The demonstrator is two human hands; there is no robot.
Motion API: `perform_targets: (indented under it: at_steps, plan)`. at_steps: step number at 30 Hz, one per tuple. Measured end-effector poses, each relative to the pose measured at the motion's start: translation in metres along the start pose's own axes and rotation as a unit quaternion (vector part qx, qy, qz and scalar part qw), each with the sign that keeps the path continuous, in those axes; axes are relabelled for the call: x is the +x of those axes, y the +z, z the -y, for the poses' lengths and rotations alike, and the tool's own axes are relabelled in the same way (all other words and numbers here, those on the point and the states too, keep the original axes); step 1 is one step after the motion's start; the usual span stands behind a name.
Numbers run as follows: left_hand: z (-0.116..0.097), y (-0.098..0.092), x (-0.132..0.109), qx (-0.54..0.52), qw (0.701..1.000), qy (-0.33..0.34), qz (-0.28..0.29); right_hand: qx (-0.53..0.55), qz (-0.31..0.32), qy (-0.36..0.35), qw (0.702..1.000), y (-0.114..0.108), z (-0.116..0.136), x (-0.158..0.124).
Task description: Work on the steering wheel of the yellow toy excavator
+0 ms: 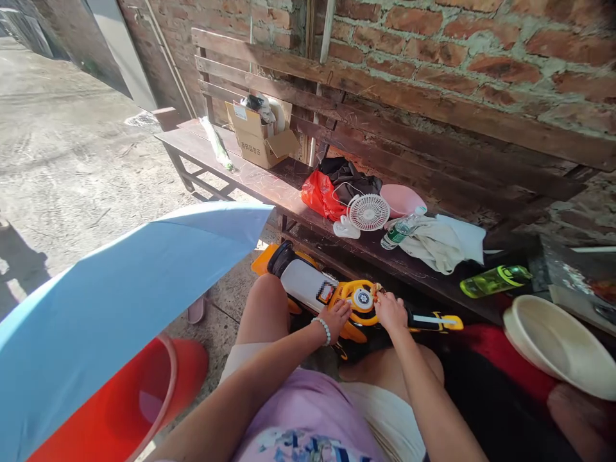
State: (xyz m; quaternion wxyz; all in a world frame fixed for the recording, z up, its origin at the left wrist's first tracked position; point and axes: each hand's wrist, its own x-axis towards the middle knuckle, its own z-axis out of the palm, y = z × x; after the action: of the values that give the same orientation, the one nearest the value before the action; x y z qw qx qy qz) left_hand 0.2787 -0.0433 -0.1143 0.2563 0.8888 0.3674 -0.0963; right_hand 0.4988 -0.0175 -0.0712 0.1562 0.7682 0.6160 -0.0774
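Two hands, left (335,319) and right (391,312), on one toy car (337,292). Two bottles (399,231) (495,280), one fan (368,212), one cardboard box (257,142), one red bucket (129,404).

Toy car (332,292): yellow-orange body, white hood panel, black trim, yellow steering wheel (360,297) with white-and-black centre badge. Bracelet (323,328) on left wrist: white beads. Umbrella (120,295): light blue, plain. Bucket (129,404): red-orange. Surface (269,179): dark brown wood, scratched. Wall (481,58): red brick, grey mortar. Cardboard box (257,138): tan, dark printed characters. Bag (321,192): red plastic. Garment behind it (349,174): black. Fan (368,212): white. Bowl (402,199): pink. Water bottle (399,231): clear, green label. Cloth (445,242): off-white. Second bottle (495,280): lime green, translucent. Basin (558,346): cream. Shirt (312,417): lilac with blue-white print.
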Motion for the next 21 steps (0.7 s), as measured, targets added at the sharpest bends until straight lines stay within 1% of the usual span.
perform_targets:
  at_steps: [1, 3, 5, 7, 10, 13, 16, 18, 21]
  plan:
    - [0.001, 0.002, 0.000, 0.002, 1.000, 0.002, -0.001, 0.001, 0.000, 0.008, 1.000, 0.005, -0.001, -0.010]
    - [0.002, 0.005, 0.001, -0.001, 1.000, 0.002, -0.001, 0.002, -0.010, 0.021, 1.000, 0.016, 0.004, -0.034]
    - [0.002, 0.008, 0.003, -0.008, 1.000, -0.001, -0.006, 0.005, -0.024, 0.021, 0.999, 0.026, 0.018, -0.058]
    - [0.002, 0.010, 0.003, -0.012, 1.000, -0.001, -0.011, 0.019, -0.022, 0.017, 0.999, 0.035, 0.035, -0.078]
    - [0.005, 0.006, 0.003, -0.021, 1.000, 0.003, 0.003, 0.043, -0.013, 0.003, 0.999, 0.043, 0.056, -0.097]
    - [0.009, -0.002, 0.002, -0.038, 0.999, 0.008, 0.019, 0.065, 0.002, -0.030, 0.997, 0.040, 0.067, -0.103]
    - [0.013, -0.010, 0.001, -0.051, 0.998, 0.014, 0.023, 0.087, 0.010, -0.072, 0.994, 0.028, 0.067, -0.098]
    - [0.014, -0.014, 0.000, -0.054, 0.998, 0.015, 0.026, 0.098, -0.008, -0.076, 0.992, 0.017, 0.065, -0.088]
    - [0.010, -0.016, -0.001, -0.032, 0.999, 0.011, 0.028, 0.112, -0.074, -0.059, 0.989, 0.003, 0.063, -0.067]
